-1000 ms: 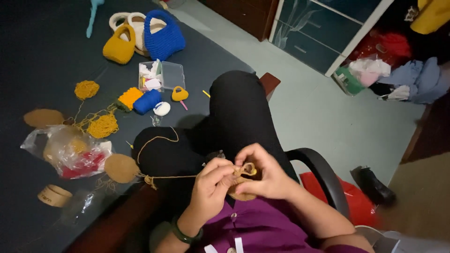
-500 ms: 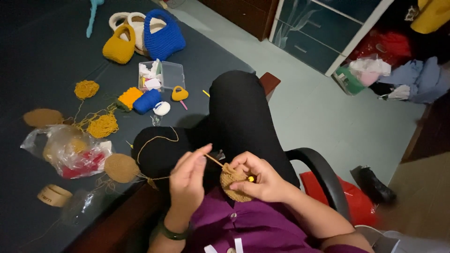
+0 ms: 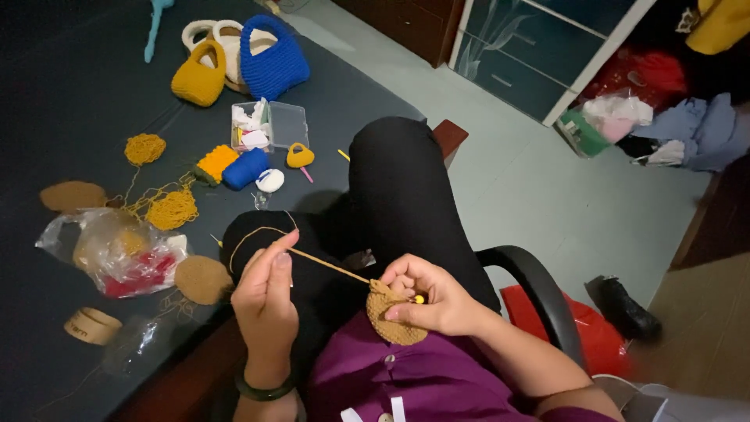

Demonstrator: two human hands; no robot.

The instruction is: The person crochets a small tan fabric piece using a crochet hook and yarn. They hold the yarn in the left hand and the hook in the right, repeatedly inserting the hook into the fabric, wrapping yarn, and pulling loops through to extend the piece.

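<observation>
We see, from above, a seated person crocheting beside a dark worktop (image 3: 70, 94). Taking the tan crochet round (image 3: 394, 320) in the lap as our landmark: far to its left on the worktop lie a crumpled plastic bag (image 3: 117, 250), loose mustard yarn (image 3: 170, 209) and a flat tan disc (image 3: 201, 279). Nearer its left, the left hand (image 3: 267, 301) is closed, pinching a taut tan strand (image 3: 328, 266). A second ago this hand sat against the round; it has since drawn away to the left, so we judge a stitch is being pulled snug. The right hand (image 3: 437, 301) is clamped on the round's right edge. A yellow tip (image 3: 420, 298) shows between its fingers; the hook itself is hidden. Above the round, small bags (image 3: 269, 59) are dim, and the left forearm is cut off.
</observation>
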